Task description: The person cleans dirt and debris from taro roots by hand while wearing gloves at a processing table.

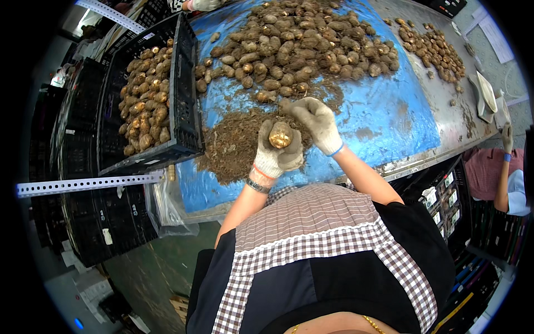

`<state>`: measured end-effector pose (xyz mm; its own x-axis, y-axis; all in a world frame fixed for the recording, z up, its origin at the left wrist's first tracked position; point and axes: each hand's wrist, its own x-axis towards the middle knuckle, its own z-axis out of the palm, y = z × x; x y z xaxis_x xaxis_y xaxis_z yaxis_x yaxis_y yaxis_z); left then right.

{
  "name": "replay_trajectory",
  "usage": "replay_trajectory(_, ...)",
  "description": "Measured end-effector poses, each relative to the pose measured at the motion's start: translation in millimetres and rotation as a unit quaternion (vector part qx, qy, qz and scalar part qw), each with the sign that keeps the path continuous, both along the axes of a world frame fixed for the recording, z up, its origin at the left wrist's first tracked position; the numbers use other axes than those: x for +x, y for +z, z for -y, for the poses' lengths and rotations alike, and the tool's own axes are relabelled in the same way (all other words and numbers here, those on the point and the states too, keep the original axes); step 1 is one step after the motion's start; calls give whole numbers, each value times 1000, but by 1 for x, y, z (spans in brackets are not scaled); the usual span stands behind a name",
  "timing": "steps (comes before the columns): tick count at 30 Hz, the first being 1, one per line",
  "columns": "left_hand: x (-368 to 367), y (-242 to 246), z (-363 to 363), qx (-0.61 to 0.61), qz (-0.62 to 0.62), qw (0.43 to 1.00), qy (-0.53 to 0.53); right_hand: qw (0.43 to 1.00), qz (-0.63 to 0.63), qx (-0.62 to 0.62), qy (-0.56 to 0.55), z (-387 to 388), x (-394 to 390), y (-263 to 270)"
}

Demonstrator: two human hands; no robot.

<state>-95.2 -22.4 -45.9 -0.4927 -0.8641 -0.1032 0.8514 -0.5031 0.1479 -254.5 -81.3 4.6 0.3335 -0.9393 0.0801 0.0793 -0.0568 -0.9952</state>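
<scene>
My left hand, in a soiled white knit glove with an orange cuff, grips a taro corm. The corm's pale, trimmed end faces up. To its upper right, apart from the corm, is my right hand in a similar glove with a blue cuff. Its fingers are curled together, and whether anything small is between them is unclear. Below both hands lies a heap of brown fibrous peelings on a blue plastic sheet. Beyond them rises a large pile of hairy taro corms.
A black plastic crate at left holds cleaned taro corms. A perforated metal bar juts in below it. More corms and a white plastic scoop-like container rest on the metal table. Co-workers' gloved hands show at top and right.
</scene>
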Motion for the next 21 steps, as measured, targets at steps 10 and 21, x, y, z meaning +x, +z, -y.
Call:
replay_trajectory(10,11,37,5,-169,355,916,76,967,-124,-198,104,-13,-13,21)
replay_trajectory(21,0,46,-1,-199,571,782,151,983,-6,-56,176,-8,-22,11)
